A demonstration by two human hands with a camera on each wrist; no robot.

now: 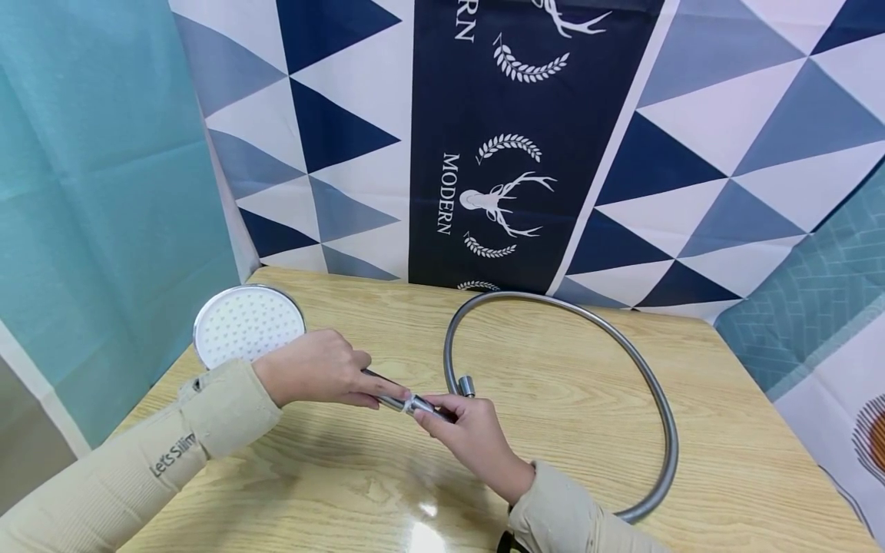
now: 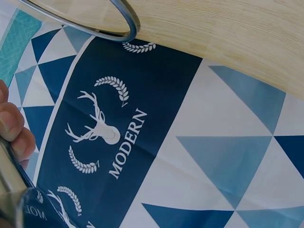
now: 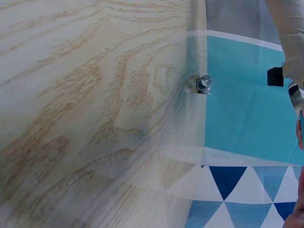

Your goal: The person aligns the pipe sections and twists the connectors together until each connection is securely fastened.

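My left hand (image 1: 314, 372) grips the chrome handle (image 1: 387, 388) of a shower head (image 1: 245, 322), whose round white face tilts upward at the left. Meeting the handle's end is a metal connector (image 1: 423, 403), pinched between the thumb and fingers of my right hand (image 1: 470, 430). A grey flexible shower hose (image 1: 667, 415) loops on the table to the right, and part of it passes behind my right forearm. Its metal end nut (image 1: 466, 385) lies just beyond my right hand. In the left wrist view, left fingers (image 2: 14, 126) show beside the shiny handle.
A light wooden table (image 1: 553, 353) lies under everything. Behind it hangs a patterned cloth (image 1: 346, 153), with a teal cloth (image 1: 104, 192) at the left. A small chrome fitting (image 3: 203, 84) sits near the table edge in the right wrist view.
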